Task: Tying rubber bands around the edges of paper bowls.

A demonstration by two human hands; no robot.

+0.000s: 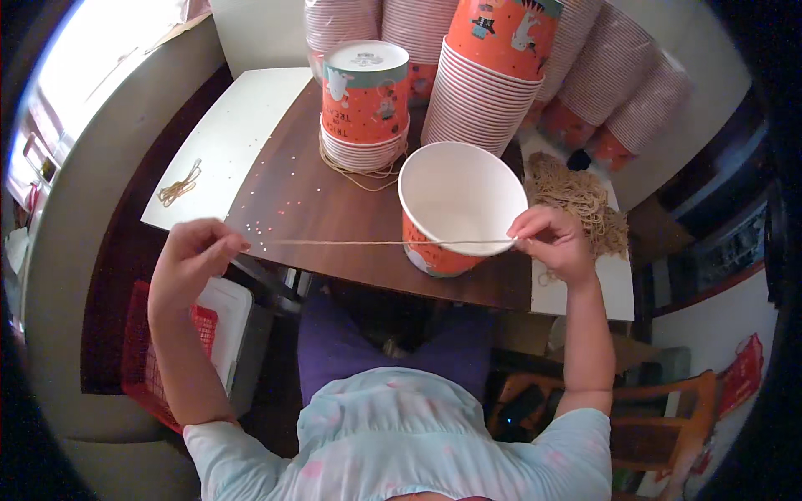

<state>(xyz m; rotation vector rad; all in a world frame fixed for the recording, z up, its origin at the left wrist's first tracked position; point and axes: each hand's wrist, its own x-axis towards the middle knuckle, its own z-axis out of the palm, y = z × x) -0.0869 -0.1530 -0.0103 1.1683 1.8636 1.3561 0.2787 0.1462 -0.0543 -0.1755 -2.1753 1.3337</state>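
A thin beige string (359, 243) is stretched nearly level over the table's near part. My left hand (194, 260), off the table's front left, is closed in a pinch at one end of it. At the other end my right hand (558, 240) pinches the string beside the rim of an orange paper bucket (461, 194). This bucket has a white inside and stands tilted, its mouth toward me. The string passes in front of its lower rim. A small loop of the same string (180, 184) lies at the left.
Upside-down orange buckets form a short stack (365, 104) with strings around its base and a taller stack (483, 96) behind. A heap of strings (576, 196) covers the white board at right. Wrapped bucket stacks (614, 63) line the back; red and white baskets (230, 321) stand below left.
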